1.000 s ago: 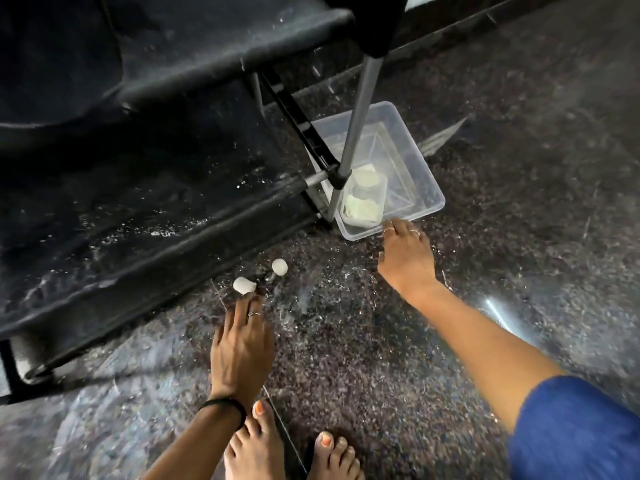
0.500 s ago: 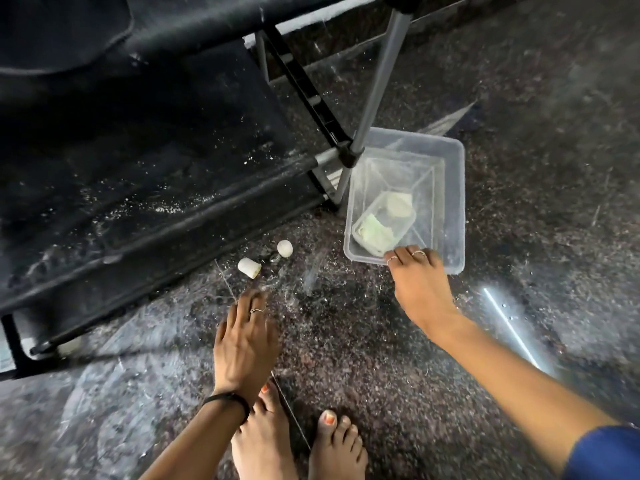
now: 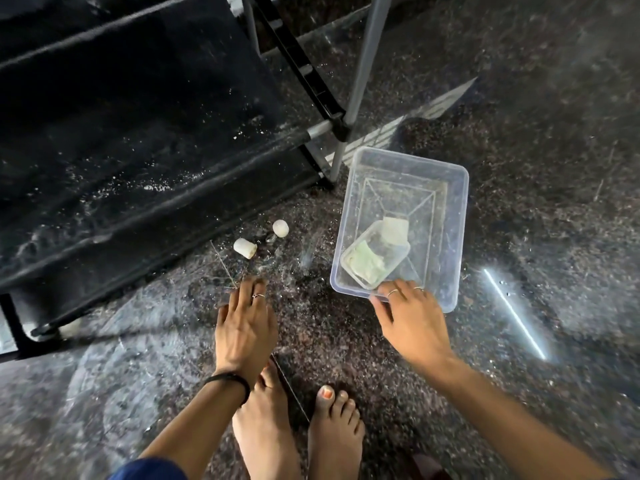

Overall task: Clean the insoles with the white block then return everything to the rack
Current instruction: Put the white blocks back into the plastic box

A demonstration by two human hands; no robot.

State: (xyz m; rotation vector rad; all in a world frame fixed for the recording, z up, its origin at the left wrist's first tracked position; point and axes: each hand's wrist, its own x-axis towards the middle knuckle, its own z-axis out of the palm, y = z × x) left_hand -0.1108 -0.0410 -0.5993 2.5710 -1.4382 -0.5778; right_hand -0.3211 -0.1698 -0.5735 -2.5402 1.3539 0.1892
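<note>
A: Nearest, bare feet [image 3: 298, 427] on the speckled floor [image 3: 519, 341]. The left hand [image 3: 244, 327] hangs flat, grip apart, holding nothing. The right hand [image 3: 410, 320] has its fingers over the near rim of the clear tub [image 3: 453, 237], grip closed on that rim.

B: And the white block [image 3: 394, 230]?

A: Inside the tub, beside a small tray [image 3: 375, 259]. Two white caps [image 3: 245, 247] lie near the black rack [image 3: 138, 150].

B: Risk?

A: A one-sided pull could tip the tub, or knock it against the rack's leg [image 3: 358, 84].
</note>
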